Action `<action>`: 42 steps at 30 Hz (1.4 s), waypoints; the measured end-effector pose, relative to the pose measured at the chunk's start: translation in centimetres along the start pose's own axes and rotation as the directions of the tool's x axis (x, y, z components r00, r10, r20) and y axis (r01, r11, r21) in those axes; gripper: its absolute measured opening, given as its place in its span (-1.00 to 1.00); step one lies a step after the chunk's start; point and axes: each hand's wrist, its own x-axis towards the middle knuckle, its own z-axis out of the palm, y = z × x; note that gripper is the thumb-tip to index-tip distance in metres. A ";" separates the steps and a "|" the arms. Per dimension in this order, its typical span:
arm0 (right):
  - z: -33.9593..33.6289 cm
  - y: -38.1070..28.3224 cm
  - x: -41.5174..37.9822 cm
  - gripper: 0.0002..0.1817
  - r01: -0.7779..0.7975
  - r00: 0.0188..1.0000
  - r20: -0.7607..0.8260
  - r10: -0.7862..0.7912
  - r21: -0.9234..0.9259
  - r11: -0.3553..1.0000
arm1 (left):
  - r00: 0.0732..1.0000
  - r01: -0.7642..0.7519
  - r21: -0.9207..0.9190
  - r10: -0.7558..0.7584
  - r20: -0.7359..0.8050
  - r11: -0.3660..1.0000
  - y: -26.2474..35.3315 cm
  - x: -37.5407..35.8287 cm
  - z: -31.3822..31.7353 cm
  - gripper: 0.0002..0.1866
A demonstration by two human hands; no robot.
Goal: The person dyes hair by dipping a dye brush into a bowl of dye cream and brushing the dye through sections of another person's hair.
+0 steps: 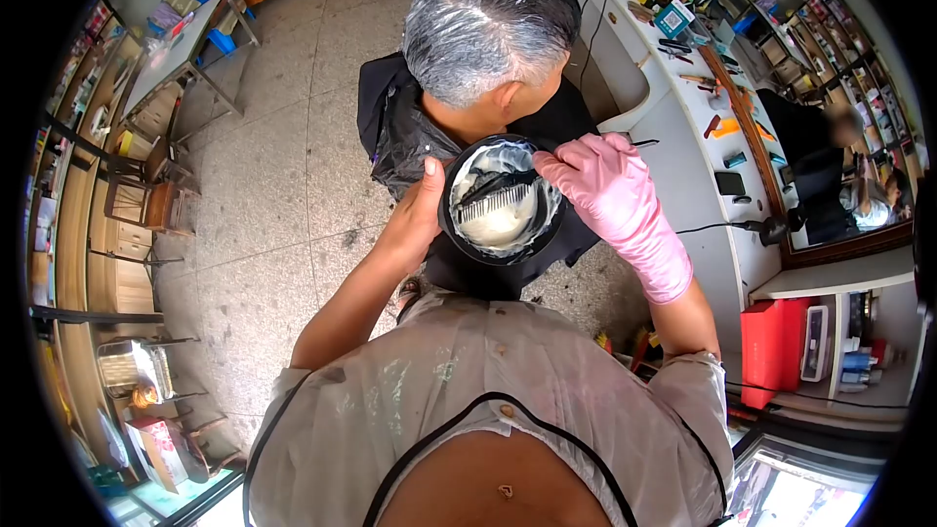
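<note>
Pink-gloved, gripped the comb-toothed brush [496,203] narrowly in the right hand [603,185], with its teeth against pale cream [500,228] inside the black bowl [457,236]. Held that bowl by its left side in the bare left hand [415,220], with most fingers hidden. Had it just behind a person [488,29] with cream-streaked hair and a dark cape [388,112], left of the white worktop [689,112].

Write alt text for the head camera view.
Bare left hand steadies a black bowl of pale cream while the pink-gloved right hand holds a comb-toothed brush in it, behind a seated, caped person with cream-streaked hair.
</note>
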 end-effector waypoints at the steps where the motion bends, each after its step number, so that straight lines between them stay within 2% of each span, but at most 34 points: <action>1: 0.1 0.0 -0.1 -0.78 0.001 1.000 -0.001 -0.001 0.000 1.000 | 1.000 -0.001 0.000 0.001 -0.001 1.000 0.2 0.0 0.1 -0.16; 4: 0.2 0.1 -0.7 -0.62 -0.021 0.989 -0.147 0.015 -0.039 0.999 | 0.999 0.035 -0.049 -0.037 -0.034 0.998 0.7 -0.2 0.2 -0.16; 5: 0.3 -0.1 -0.8 -0.62 -0.017 0.989 -0.149 0.011 -0.041 0.999 | 0.998 0.042 -0.062 -0.045 -0.042 0.997 0.9 -0.2 0.2 -0.16; 7: 1.0 -0.3 -1.1 -0.69 -0.122 0.958 -0.260 0.118 0.002 0.993 | 0.998 0.039 -0.074 -0.042 -0.045 0.997 0.7 0.0 0.0 -0.16; 8: 1.4 -0.2 -1.3 -0.64 -0.150 0.931 -0.335 0.145 0.012 0.989 | 0.996 0.058 -0.109 -0.065 -0.057 0.992 -0.1 0.2 -0.5 -0.15; 9: 1.3 0.1 -1.3 -0.64 -0.178 0.910 -0.371 0.185 0.054 0.983 | 0.994 0.076 -0.144 -0.086 -0.066 0.987 -0.1 0.3 -0.5 -0.15; 12: 2.1 1.5 -1.3 -0.72 -0.404 0.800 -0.416 0.432 0.160 0.901 | 0.991 0.077 -0.142 -0.091 -0.096 0.987 0.1 -0.6 -0.3 -0.17; 13: 3.0 2.2 -1.3 -0.75 -0.404 0.759 -0.457 0.463 0.227 0.886 | 0.993 0.061 -0.146 -0.074 -0.088 0.987 0.1 -0.8 -0.4 -0.18; 15: 4.8 3.3 -1.4 -0.78 -0.410 0.672 -0.420 0.609 0.474 0.779 | 0.993 0.067 -0.135 -0.080 -0.086 0.989 -0.1 -1.1 -0.4 -0.18; 17: 5.6 3.7 -1.2 -0.82 -0.419 0.651 -0.344 0.677 0.580 0.698 | 0.993 0.069 -0.124 -0.081 -0.090 0.990 0.0 -1.5 -0.5 -0.18; 18: 5.7 3.6 -0.7 -0.81 -0.448 0.634 -0.191 0.750 0.699 0.557 | 0.991 0.060 -0.126 -0.074 -0.109 0.990 0.1 -1.6 -0.5 -0.19; 19: 5.6 3.6 -0.2 -0.80 -0.501 0.613 -0.030 0.789 0.758 0.418 | 0.989 0.053 -0.129 -0.069 -0.129 0.990 0.1 -1.8 -0.5 -0.19; 21: 6.7 4.8 0.2 -0.78 -0.502 0.522 0.199 0.829 0.858 0.110 | 0.986 0.060 -0.146 -0.082 -0.148 0.988 0.1 -2.3 -0.7 -0.21; 23: 6.2 5.7 -0.7 -0.78 -0.547 0.480 0.175 0.859 0.825 0.138 | 0.978 0.063 -0.174 -0.096 -0.185 0.983 0.2 -2.8 -0.7 -0.22; 24: 5.7 5.9 -1.1 -0.78 -0.571 0.411 0.245 0.878 0.820 0.039 | 0.983 0.044 -0.163 -0.072 -0.171 0.986 0.0 -2.9 -0.5 -0.21; 25: 5.4 5.7 -1.0 -0.78 -0.568 0.413 0.243 0.877 0.822 0.040 | 0.983 0.041 -0.161 -0.069 -0.173 0.986 -0.1 -2.9 -0.5 -0.21; 28: 5.4 4.3 0.2 -0.76 -0.514 0.503 0.218 0.837 0.853 0.087 | 0.981 0.049 -0.181 -0.081 -0.177 0.982 -0.3 -2.9 -0.9 -0.21; 31: 7.6 4.4 1.1 -0.75 -0.472 0.510 0.163 0.845 0.874 0.117 | 0.982 0.048 -0.192 -0.082 -0.172 0.980 -0.3 -3.1 -1.1 -0.22; 33: 7.6 5.6 0.5 -0.75 -0.489 0.527 0.111 0.842 0.850 0.194 | 0.982 0.026 -0.186 -0.060 -0.179 0.982 -0.2 -3.3 -1.0 -0.22; 35: 6.4 6.0 -0.5 -0.77 -0.553 0.413 0.199 0.889 0.830 0.071 | 0.980 0.030 -0.185 -0.066 -0.189 0.982 -0.6 -3.1 -1.0 -0.22; 37: 6.0 5.8 -0.8 -0.78 -0.508 0.406 0.242 0.881 0.861 -0.003 | 0.977 0.038 -0.187 -0.076 -0.198 0.982 -0.9 -3.0 -1.3 -0.22; 39: 6.1 4.9 -0.3 -0.78 -0.494 0.504 0.207 0.838 0.866 0.083 | 0.981 0.030 -0.189 -0.065 -0.181 0.981 -1.2 -3.0 -1.7 -0.22; 40: 7.2 5.0 -0.3 -0.77 -0.485 0.551 0.151 0.821 0.859 0.167 | 0.981 0.034 -0.189 -0.069 -0.182 0.981 -1.2 -3.0 -1.6 -0.22; 42: 7.9 5.9 -0.5 -0.77 -0.498 0.543 0.157 0.825 0.851 0.166 | 0.981 0.013 -0.186 -0.049 -0.190 0.982 -0.9 -3.1 -1.3 -0.22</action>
